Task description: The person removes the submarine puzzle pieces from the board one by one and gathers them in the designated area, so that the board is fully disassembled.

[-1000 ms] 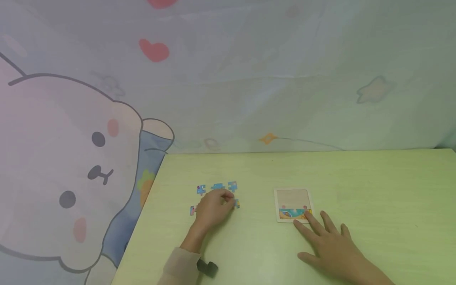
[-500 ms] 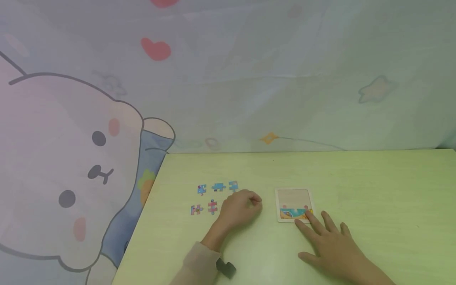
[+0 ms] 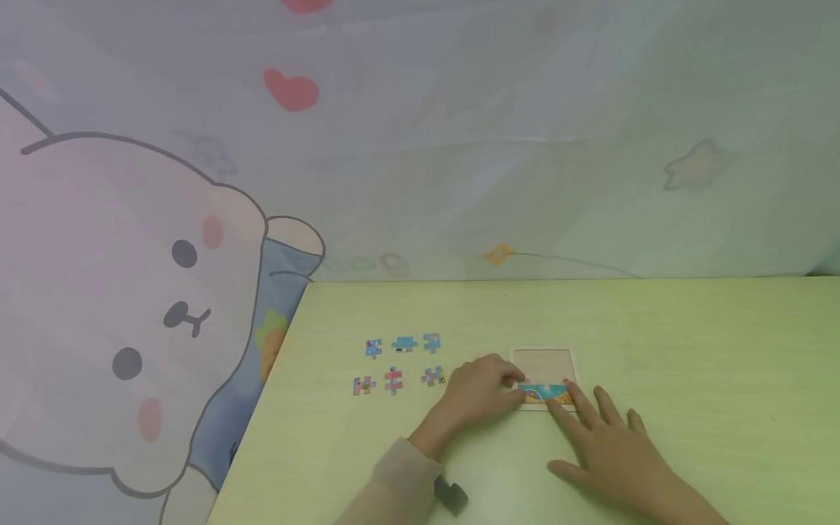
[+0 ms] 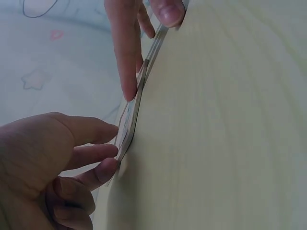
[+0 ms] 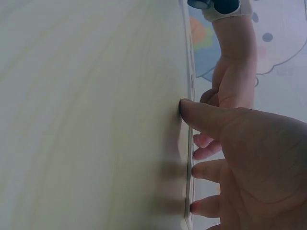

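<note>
A small square wooden puzzle tray (image 3: 543,366) lies on the table. Joined puzzle pieces (image 3: 546,393) with a blue and orange picture fill its lower strip. My left hand (image 3: 482,394) is at the tray's left edge, its thumb and fingers pinching the rim; the left wrist view shows the fingertips against the thin edge. Spread out at the lower right, my right hand (image 3: 613,452) rests its index and middle fingertips on the tray. In the right wrist view, that hand's thumb (image 5: 206,115) reaches down to the table surface.
Left of the tray, loose jigsaw pieces lie in two rows, among them a blue piece (image 3: 405,344) and a pink piece (image 3: 394,380). A dark strap end (image 3: 450,496) hangs by the left sleeve (image 3: 407,474). A printed curtain (image 3: 420,146) hangs behind the table.
My left hand has moved right from over the loose pieces to the tray's left edge, uncovering the pieces. The right hand stays with its fingertips on the tray.
</note>
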{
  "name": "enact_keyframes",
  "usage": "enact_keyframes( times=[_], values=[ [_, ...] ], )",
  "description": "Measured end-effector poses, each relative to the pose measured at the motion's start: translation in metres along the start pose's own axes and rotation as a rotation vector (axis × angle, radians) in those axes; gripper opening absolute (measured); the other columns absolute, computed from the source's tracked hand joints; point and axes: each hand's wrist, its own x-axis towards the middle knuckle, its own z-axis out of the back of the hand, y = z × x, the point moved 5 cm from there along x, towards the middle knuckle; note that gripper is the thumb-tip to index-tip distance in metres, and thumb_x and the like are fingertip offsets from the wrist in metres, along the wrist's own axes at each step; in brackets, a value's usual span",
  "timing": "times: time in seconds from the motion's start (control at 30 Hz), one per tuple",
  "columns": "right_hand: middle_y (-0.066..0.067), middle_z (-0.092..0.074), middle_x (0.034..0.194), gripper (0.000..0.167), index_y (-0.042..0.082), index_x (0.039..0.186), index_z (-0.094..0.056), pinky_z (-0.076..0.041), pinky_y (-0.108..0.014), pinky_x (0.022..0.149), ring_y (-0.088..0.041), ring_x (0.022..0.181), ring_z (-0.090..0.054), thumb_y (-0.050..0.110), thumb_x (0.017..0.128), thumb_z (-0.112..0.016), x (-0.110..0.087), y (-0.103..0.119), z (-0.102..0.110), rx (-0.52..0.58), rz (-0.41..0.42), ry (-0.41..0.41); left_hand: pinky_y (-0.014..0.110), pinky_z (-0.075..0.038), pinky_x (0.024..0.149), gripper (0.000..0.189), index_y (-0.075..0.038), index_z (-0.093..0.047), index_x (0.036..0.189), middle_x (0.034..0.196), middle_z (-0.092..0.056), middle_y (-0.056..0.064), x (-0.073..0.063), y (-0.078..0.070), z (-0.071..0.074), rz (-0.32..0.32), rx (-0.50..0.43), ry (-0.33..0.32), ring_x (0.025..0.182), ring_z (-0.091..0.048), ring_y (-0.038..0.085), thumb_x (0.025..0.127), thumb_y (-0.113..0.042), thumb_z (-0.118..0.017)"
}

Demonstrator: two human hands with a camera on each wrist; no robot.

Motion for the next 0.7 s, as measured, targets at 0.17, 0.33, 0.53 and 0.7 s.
enact_keyframes(
  times=[0.17,0.33,0.53,0.7],
  values=[
    [-0.017,-0.033,0.165,0.085,0.019,0.157,-0.048,-0.035,-0.082,0.094,-0.055,0.144,-0.034,0.069,0.09,-0.066,0.0,0.0,0.0,0.005,-0.008,0.006,0.022,-0.043,0.064,0.028,-0.025,-0.078,0.117,0.09,-0.059,-0.016,0.005,-0.006,-0.002,-0.006,0.044,0.013,0.077,-0.053,0.0,0.092,-0.038,-0.073],
    [-0.018,-0.034,0.165,0.085,0.019,0.156,-0.049,-0.036,-0.081,0.093,-0.055,0.143,-0.036,0.069,0.09,-0.065,-0.001,0.002,0.003,-0.004,-0.005,0.011,0.022,-0.042,0.063,0.027,-0.023,-0.078,0.114,0.089,-0.058,-0.015,0.006,-0.012,-0.001,-0.004,0.051,0.013,0.074,-0.052,0.001,0.092,-0.038,-0.074],
    [-0.017,-0.032,0.165,0.085,0.019,0.156,-0.049,-0.036,-0.081,0.094,-0.055,0.144,-0.034,0.069,0.09,-0.065,-0.002,0.001,0.004,-0.012,-0.01,0.01,0.022,-0.043,0.066,0.025,-0.022,-0.078,0.111,0.089,-0.058,-0.015,0.006,-0.014,-0.001,0.008,0.044,0.009,0.076,-0.053,0.001,0.092,-0.039,-0.074],
    [-0.017,-0.033,0.165,0.085,0.019,0.156,-0.049,-0.036,-0.082,0.094,-0.055,0.143,-0.034,0.07,0.09,-0.064,-0.002,0.001,0.007,-0.009,-0.011,0.015,0.022,-0.044,0.067,0.025,-0.021,-0.077,0.109,0.092,-0.06,-0.015,0.006,-0.017,0.0,0.013,0.034,0.004,0.079,-0.054,0.0,0.092,-0.04,-0.076]
  ],
)
